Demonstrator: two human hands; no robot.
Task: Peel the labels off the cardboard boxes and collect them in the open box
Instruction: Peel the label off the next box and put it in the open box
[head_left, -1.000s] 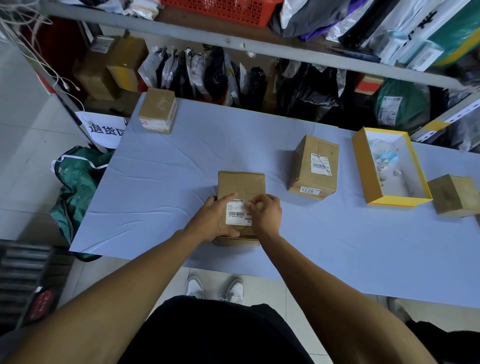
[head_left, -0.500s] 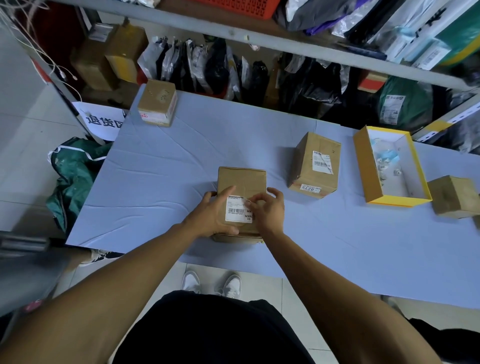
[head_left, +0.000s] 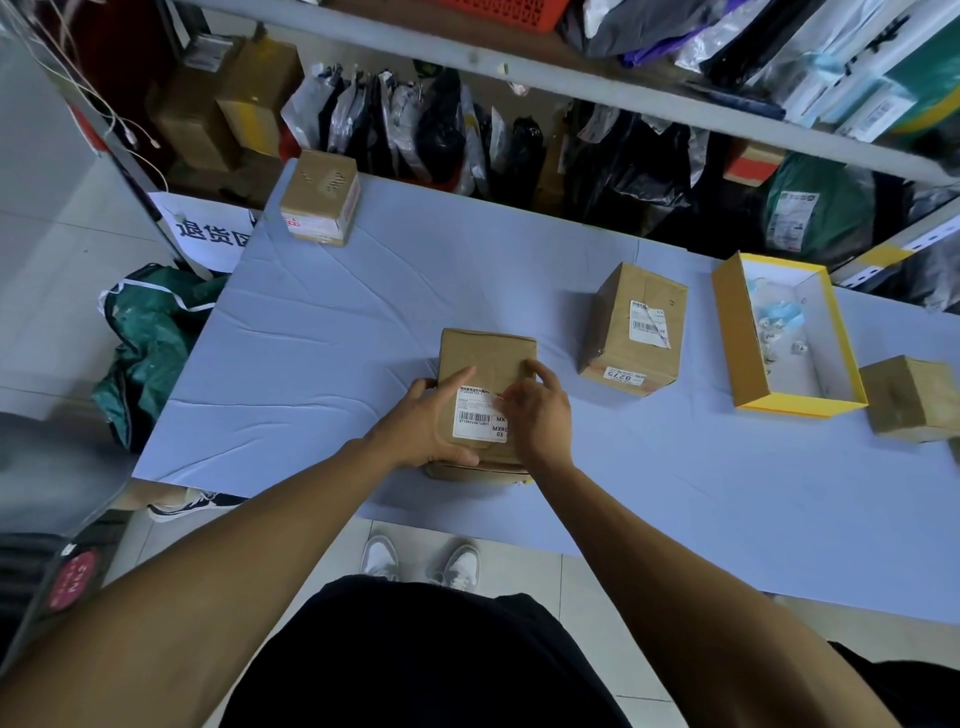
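A brown cardboard box (head_left: 485, 358) stands near the table's front edge with a white barcode label (head_left: 475, 418) on its top. My left hand (head_left: 426, 423) grips the box's left side, thumb lying across the top. My right hand (head_left: 537, 415) covers the label's right part, its fingertips at the label's upper right corner. A second box (head_left: 631, 332) with a white label (head_left: 648, 323) stands to the right. The open yellow box (head_left: 727, 332) with white inside sits further right, holding scraps.
A small brown box (head_left: 911, 397) is at the right edge and another box (head_left: 321, 200) at the table's far left corner. Shelves (head_left: 571, 88) with parcels and bags run behind the blue-covered table (head_left: 337, 338). A green bag (head_left: 150, 338) lies on the floor to the left.
My right hand's fingers have shifted slightly up along the label's right edge. The box and my left hand stay in place.
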